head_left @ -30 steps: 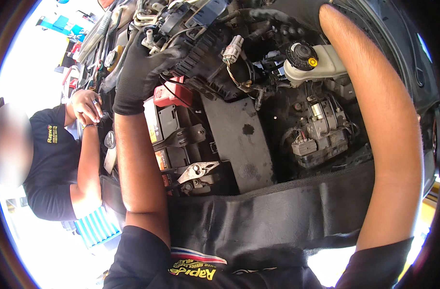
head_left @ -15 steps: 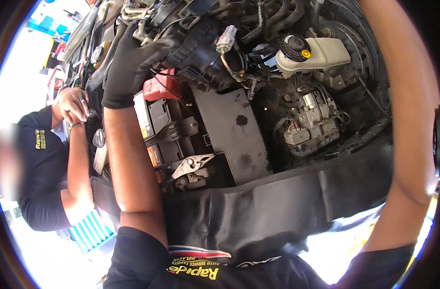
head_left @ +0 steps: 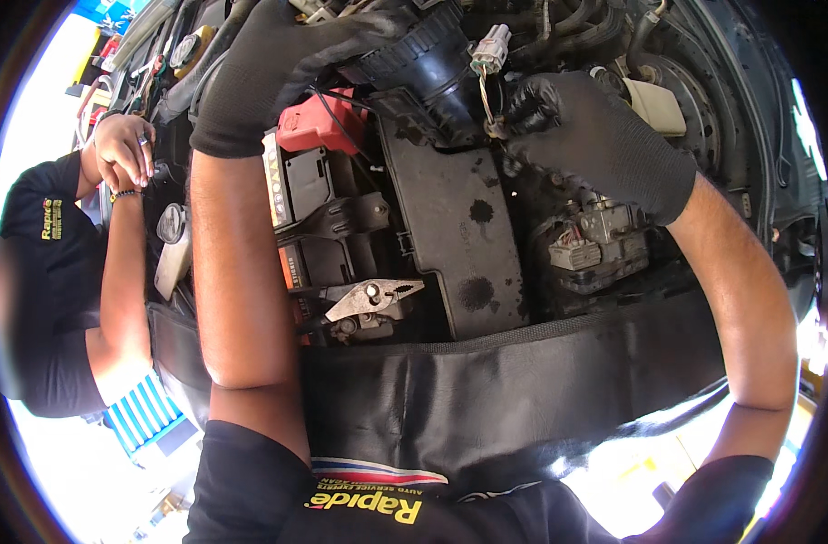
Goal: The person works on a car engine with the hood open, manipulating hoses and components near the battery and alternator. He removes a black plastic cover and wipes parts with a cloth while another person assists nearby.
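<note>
My left hand (head_left: 292,63), in a black glove, grips the black ribbed air duct (head_left: 423,63) at the top of the engine bay; some of its fingertips are hidden. To its right, my gloved right hand (head_left: 586,136) pinches a thin wiring harness (head_left: 488,102) between thumb and fingers. A white-grey connector (head_left: 491,47) stands upright at the harness's upper end. Just below my left hand sits the red battery terminal cover (head_left: 321,122). Part of the cream fluid reservoir (head_left: 657,107) shows behind my right hand.
Pliers (head_left: 373,295) lie across the battery's (head_left: 310,186) near end. Beside it is a flat black cover (head_left: 468,245) with dark wet spots. A metal block with wiring (head_left: 604,236) sits at right. A black fender cover (head_left: 514,390) drapes the near edge. Another person's hands (head_left: 124,150) rest at left.
My right hand has come down from beyond the upper edge onto the harness. My left hand stays at the duct, its thumb side now reaching farther over it. The view has shifted slightly.
</note>
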Tool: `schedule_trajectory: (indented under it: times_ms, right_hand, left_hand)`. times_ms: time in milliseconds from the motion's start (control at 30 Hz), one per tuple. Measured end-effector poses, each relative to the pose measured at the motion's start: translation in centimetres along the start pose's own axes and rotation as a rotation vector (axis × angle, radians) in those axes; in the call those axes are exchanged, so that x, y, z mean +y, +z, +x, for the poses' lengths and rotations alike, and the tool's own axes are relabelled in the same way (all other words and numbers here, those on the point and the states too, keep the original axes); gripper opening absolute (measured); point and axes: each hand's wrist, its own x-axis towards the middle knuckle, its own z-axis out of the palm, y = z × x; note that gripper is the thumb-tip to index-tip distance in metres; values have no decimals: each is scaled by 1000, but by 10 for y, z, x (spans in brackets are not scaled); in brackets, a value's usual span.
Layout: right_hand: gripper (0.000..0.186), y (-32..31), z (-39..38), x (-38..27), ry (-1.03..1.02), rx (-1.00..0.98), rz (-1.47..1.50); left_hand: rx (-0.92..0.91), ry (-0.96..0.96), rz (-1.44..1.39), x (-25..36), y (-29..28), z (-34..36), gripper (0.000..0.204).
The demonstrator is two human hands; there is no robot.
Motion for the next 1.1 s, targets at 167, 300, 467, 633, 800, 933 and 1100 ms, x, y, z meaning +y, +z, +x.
schedule_trajectory:
  times_ms: [167,300,467,633,800,933,1100]
  right_hand:
    - [54,-9,-15,18,-245,71,-181]
    - [52,-26,-28,24,-129,47,-239]
    - [47,-44,-22,-2,-281,114,-224]
    - [32,-39,-39,-31,-176,368,-348]
    - [30,-67,-34,-26,12,121,-236]
    - [25,-83,-25,-7,47,-30,-143]
    - [22,-68,-21,19,-64,21,154]
  left_hand:
    - [-12,19,62,-5,-6,0,88]
    - [153,-9,223,-9,-12,10,55]
    - [141,-34,320,-6,-19,8,52]
    - [182,32,492,-6,-10,3,51]
    - [63,121,715,-1,-12,5,52]
    - [169,17,450,1,-18,8,54]
    - [171,-54,231,2,-14,9,48]
